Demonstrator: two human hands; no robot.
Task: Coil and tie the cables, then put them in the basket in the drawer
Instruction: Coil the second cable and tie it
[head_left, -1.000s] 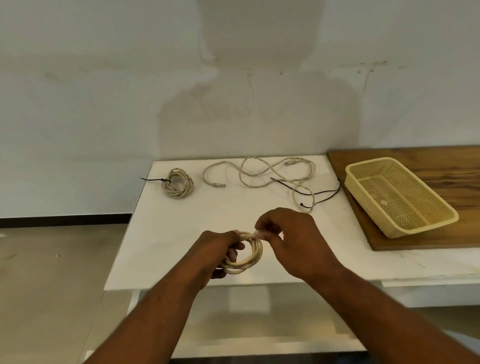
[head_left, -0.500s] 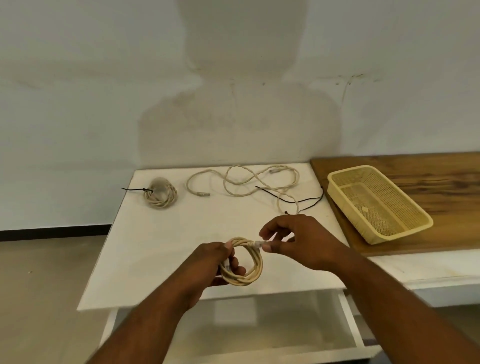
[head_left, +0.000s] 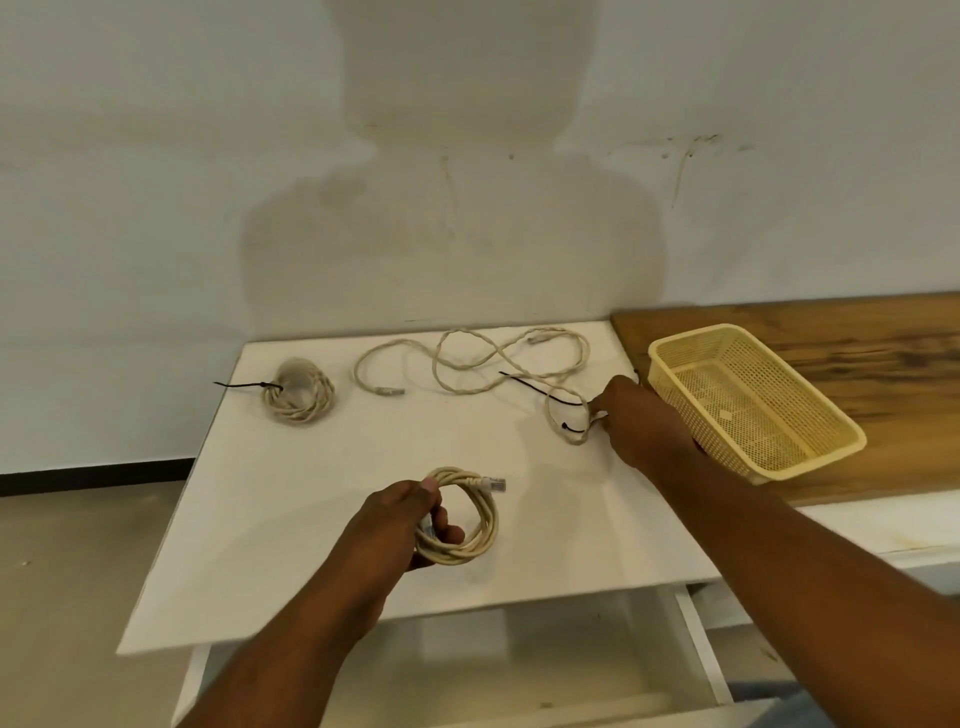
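The left arm comes in from 6 o'clock, and the left hand (head_left: 410, 525) is raised just above the white surface (head_left: 311, 493) at its near middle. Its fingers (head_left: 449, 530) and thumb are curled round a cable coil (head_left: 467, 519), gripping the coil's 9 o'clock side; the loops hang open toward 3 o'clock and the plug (head_left: 493, 484) sticks out at the coil's 1 o'clock. No tie shows on this coil. The right arm stretches in from 4 o'clock, forearm low over the surface's right edge, and the right hand (head_left: 641, 426) lies knuckles up, just beside the basket (head_left: 748, 400). Its fingers (head_left: 602, 408) bend down to where the end loop of a loose cable (head_left: 498, 358) meets a black tie (head_left: 540, 389); whether they pinch either 1, I cannot tell. The loose cable sprawls across the surface's far edge at 12 o'clock, with the tie lying over it. At 10 o'clock a 2nd coil (head_left: 298, 395) rests flat, bound with its own black tie (head_left: 244, 385). The basket stands on a wooden board (head_left: 831, 332) at 3 o'clock, holding no cable. The drawer (head_left: 519, 665) is pulled out under the surface at 6 o'clock.
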